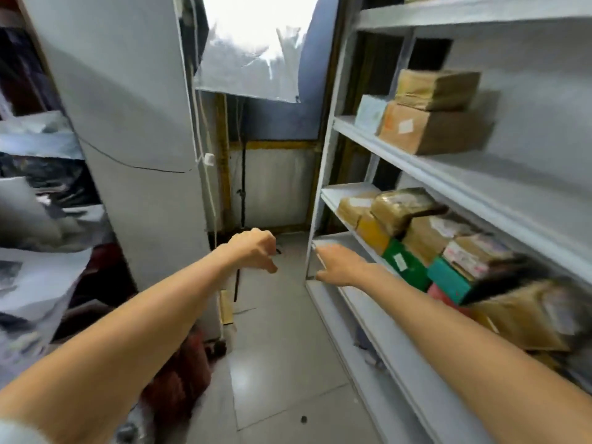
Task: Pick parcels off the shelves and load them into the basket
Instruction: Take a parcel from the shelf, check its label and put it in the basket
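Two shelving units stand at the sides of a narrow aisle, and we stand between them with both arms stretched forward. At our right is the grey metal shelf rack (416,168), which carries most of what we need. At our left is a tall grey panel (128,107), and behind it are other shelves with grey plastic bags (35,213). The tiled floor (282,363) runs between them to the far wall.

On the upper right shelf, a large brown carton (432,131) has a flatter taped parcel (437,89) lying on top of it. One shelf lower, a tight row of parcels (416,235) is packed: brown taped ones, a green box (405,262) and a teal box (448,282), all touching each other. The picture is blurred here, so we cannot read any label. We do not see the basket in this view.

Our right hand (342,265) is at the front corner of the lower shelf, the fingers spread flat and holding nothing. Our left hand (256,249) hangs over the floor with the fingers curled loosely downward, and it seems empty too.

In our judgement no parcel is taken yet. The risk is in the packed row: if we pull one box from the middle, its neighbours can slide out and fall to the floor. The flat parcel on the carton can also slip if we move the carton first. Also, since the basket is out of view, we may turn blindly and knock the shelf edge with a parcel.
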The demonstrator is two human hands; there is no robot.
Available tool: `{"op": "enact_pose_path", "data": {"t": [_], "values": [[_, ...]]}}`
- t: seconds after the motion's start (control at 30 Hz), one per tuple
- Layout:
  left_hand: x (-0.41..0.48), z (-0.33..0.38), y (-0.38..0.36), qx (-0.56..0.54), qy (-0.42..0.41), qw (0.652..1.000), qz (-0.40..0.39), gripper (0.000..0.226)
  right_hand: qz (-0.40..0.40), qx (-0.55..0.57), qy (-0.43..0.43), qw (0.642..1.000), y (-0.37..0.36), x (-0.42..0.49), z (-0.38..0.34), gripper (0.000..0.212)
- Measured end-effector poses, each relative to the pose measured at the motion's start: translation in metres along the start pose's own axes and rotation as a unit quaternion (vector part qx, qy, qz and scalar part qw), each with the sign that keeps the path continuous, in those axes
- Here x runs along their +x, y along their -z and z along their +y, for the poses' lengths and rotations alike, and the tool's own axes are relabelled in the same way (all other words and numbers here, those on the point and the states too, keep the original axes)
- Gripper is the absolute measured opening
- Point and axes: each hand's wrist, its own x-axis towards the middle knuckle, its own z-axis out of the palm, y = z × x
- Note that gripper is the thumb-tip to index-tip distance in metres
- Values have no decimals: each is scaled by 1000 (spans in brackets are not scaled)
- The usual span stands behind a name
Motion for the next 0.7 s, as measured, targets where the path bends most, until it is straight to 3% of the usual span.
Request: {"op": "enact_pose_path", "data": {"t": [0.17,0.3,0.5,0.7], "values": [[67,92,1,25,-112,993,3,53,17,35,-131,991,10,-38,98,52],[112,122,2,27,-187,982,-25,55,29,76,-223,971,7,-47,136,47],[173,99,16,58,-239,969,-30,58,31,114,-302,946,2,-6,139,43],[237,44,25,68,-244,966,-56,59,19,132,-321,938,-3,71,120,44]]}}
